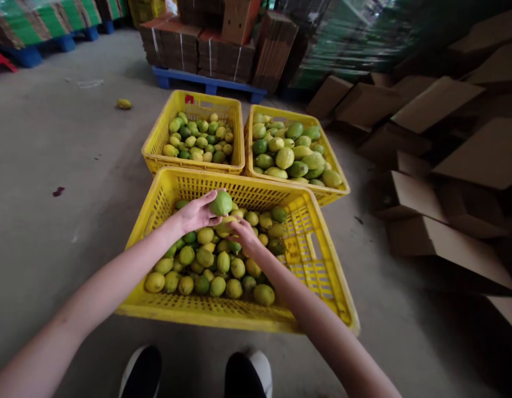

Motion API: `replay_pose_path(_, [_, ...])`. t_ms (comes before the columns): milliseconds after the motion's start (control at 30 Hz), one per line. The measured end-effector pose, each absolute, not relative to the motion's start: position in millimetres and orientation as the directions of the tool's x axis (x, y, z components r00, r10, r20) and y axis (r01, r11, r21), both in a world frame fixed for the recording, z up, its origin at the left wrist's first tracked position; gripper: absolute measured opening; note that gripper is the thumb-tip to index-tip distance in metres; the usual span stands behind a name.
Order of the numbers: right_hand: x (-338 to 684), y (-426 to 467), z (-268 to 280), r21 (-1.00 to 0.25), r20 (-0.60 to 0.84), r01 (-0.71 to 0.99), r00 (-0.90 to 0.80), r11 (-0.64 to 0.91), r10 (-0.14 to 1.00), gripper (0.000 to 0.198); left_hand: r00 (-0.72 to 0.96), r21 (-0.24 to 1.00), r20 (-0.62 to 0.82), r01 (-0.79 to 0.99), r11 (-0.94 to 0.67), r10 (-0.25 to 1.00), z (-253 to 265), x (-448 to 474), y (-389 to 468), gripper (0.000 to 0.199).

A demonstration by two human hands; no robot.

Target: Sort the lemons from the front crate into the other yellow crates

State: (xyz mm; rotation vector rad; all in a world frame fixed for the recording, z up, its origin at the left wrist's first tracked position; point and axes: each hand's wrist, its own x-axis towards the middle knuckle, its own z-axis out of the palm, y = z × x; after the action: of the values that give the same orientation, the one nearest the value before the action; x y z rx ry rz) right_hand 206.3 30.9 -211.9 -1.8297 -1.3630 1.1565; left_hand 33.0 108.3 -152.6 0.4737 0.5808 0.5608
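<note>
My left hand [198, 213] is closed on a green lemon [221, 203], raised above the near yellow crate [328, 271]. Just to its right, my right hand [244, 235] has its fingers curled around a yellow lemon [225, 225]. Below both hands, yellow and green lemons [205, 257] cover much of the crate's floor, mostly toward its left and middle. My forearms hide some of the fruit and part of the crate's rim.
Behind stand two more yellow crates: the left one [150, 146] with smaller fruit, the right one [343, 185] with larger fruit. One lemon [124, 104] lies on the floor. Open cardboard boxes [442, 243] crowd the right side. A blue pallet [210, 83] bears flattened cartons.
</note>
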Motion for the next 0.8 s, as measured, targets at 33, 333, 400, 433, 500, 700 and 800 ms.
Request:
replay_pose_path(33, [212.4, 34.0, -203.7, -0.891, -0.277, 0.348, 0.093, -0.292, 0.956, 0.041, 0.686, 0.547, -0.36, -0.393, 0.739, 0.632, -153.2, 34.0, 107.4, 0.025])
replay_pose_path(333, [239.2, 34.3, -167.2, -0.997, 0.069, 0.052, 0.349, 0.054, 0.935, 0.043, 0.464, 0.753, -0.215, -0.482, 0.449, 0.859, -148.6, 40.9, 97.8, 0.06])
replay_pose_path(400, [239.8, 28.9, -162.8, -0.921, 0.246, 0.37, 0.321, 0.118, 0.915, 0.042, 0.434, 0.806, -0.178, -0.451, 0.384, 0.883, -148.3, 41.1, 95.0, 0.061])
replay_pose_path(433, [240.3, 26.2, -160.5, -0.846, 0.315, 0.517, 0.287, 0.13, 0.904, 0.041, 0.424, 0.822, -0.161, -0.442, 0.359, 0.891, -148.2, 41.0, 94.3, 0.061])
replay_pose_path(500, [241.4, 21.8, -157.0, -0.714, 0.385, 0.69, 0.246, 0.118, 0.89, 0.04, 0.419, 0.84, -0.134, -0.433, 0.327, 0.898, -148.0, 40.8, 94.3, 0.063])
replay_pose_path(700, [234.6, 26.4, -162.9, -0.881, 0.348, 0.453, 0.432, 0.134, 0.832, 0.044, 0.458, 0.792, -0.153, -0.474, 0.386, 0.876, -142.7, 37.7, 96.6, 0.062])
replay_pose_path(800, [230.8, 32.0, -165.2, -0.989, 0.15, 0.07, 0.443, 0.133, 0.884, 0.044, 0.509, 0.728, -0.213, -0.487, 0.483, 0.834, -139.7, 35.4, 95.3, 0.056])
